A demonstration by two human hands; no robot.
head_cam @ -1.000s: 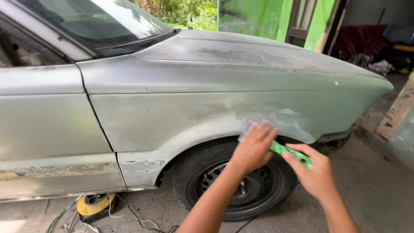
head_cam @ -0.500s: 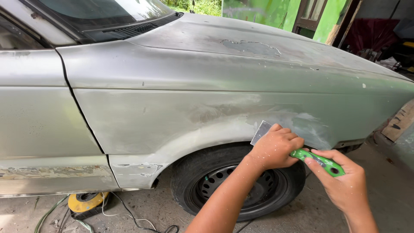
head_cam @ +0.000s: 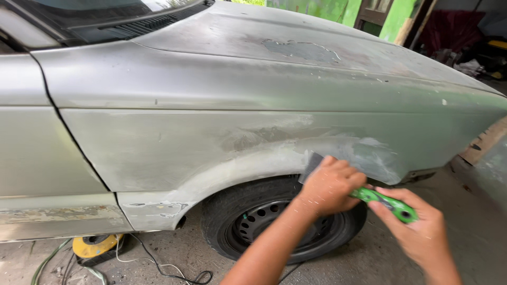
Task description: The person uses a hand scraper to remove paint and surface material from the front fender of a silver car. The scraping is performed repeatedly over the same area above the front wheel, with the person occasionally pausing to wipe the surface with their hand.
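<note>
My left hand (head_cam: 331, 186) presses its fingers on the grey blade (head_cam: 311, 164) of a scraper, flat against a silver car fender (head_cam: 211, 142) just above the wheel arch. My right hand (head_cam: 422, 235) grips the scraper's green handle (head_cam: 385, 201) from the right. A pale patch of filler (head_cam: 372, 158) lies on the fender right of the blade. The black front wheel (head_cam: 264, 224) sits below my hands, partly hidden by my left forearm.
A yellow round object (head_cam: 95, 245) with cables (head_cam: 158, 266) lies on the concrete floor left of the wheel. The bonnet (head_cam: 301, 50) shows a bare, worn patch. A wooden board (head_cam: 483, 142) leans at the right edge; green walls (head_cam: 327, 9) stand behind.
The view has dropped closer to the fender. Both hands stay on the scraper, which has shifted slightly left along the edge of the wheel arch.
</note>
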